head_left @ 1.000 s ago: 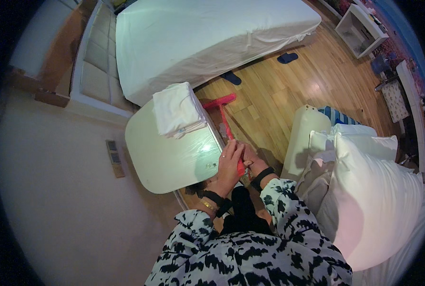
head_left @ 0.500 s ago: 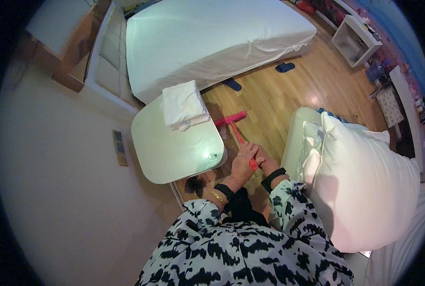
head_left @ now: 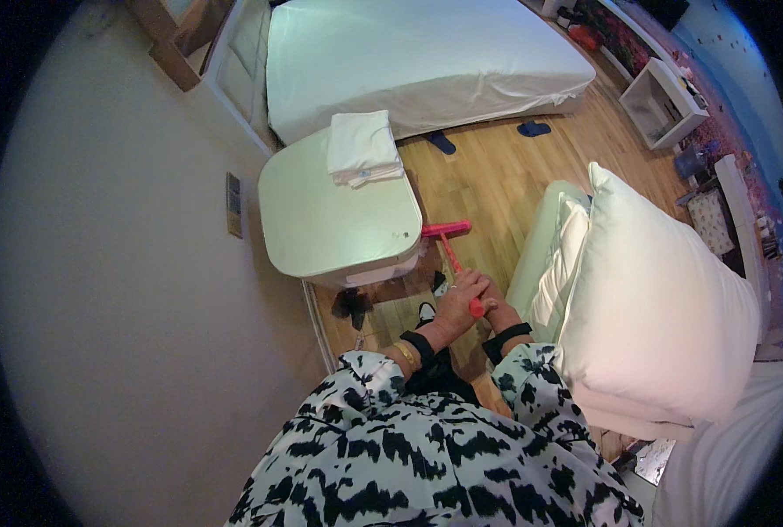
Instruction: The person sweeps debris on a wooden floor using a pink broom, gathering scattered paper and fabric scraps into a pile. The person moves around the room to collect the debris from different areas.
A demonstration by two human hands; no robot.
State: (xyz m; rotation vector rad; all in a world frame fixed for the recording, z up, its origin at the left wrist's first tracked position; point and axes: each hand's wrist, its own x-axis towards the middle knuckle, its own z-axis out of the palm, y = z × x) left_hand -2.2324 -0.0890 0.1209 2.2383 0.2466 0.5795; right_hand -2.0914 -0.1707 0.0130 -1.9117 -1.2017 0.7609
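Observation:
Both my hands are closed around the handle of a red broom point(head_left: 450, 230), whose handle end sticks up between them. My left hand point(head_left: 456, 309) wraps the handle from the left, and its fingers partly cover my right hand point(head_left: 497, 309), which grips close beside it. The broom's wide head lies on the wooden floor, against the right side of a pale rounded cabinet point(head_left: 334, 224). Folded white linen point(head_left: 363, 147) rests on the cabinet top. A dark clump point(head_left: 352, 305) lies on the floor by the cabinet's near side.
To my right, a large white pillow point(head_left: 664, 307) is piled on a pale green seat point(head_left: 545, 237). A white-sheeted bed point(head_left: 427, 61) stands at the far side, with dark slippers point(head_left: 534, 129) beside it. A wall point(head_left: 137, 290) runs along my left. Farther right is a white open shelf point(head_left: 664, 104).
My view has shifted forward, and the room appears displaced within it. My hands keep their hold on the broom, whose head now sits nearer the cabinet's front corner.

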